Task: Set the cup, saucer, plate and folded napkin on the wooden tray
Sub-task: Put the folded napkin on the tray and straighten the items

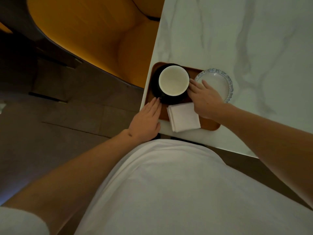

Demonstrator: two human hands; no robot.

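A wooden tray (209,125) lies at the near left corner of the marble table. On it sits a black saucer (155,85) carrying a cup (173,81) that is white inside and dark outside. A folded white napkin (183,117) rests on the tray's near part. A glass plate (218,83) with a scalloped rim overlaps the tray's far right corner, partly on the table. My left hand (146,120) lies flat with fingers extended, fingertips touching the saucer's near edge. My right hand (205,99) reaches over the tray, fingertips at the cup's right side, partly covering the plate.
The white marble table (254,39) stretches away to the right and back. An orange upholstered chair (94,34) stands left of the table, over a dark tiled floor (67,116). My white shirt (169,184) fills the lower view.
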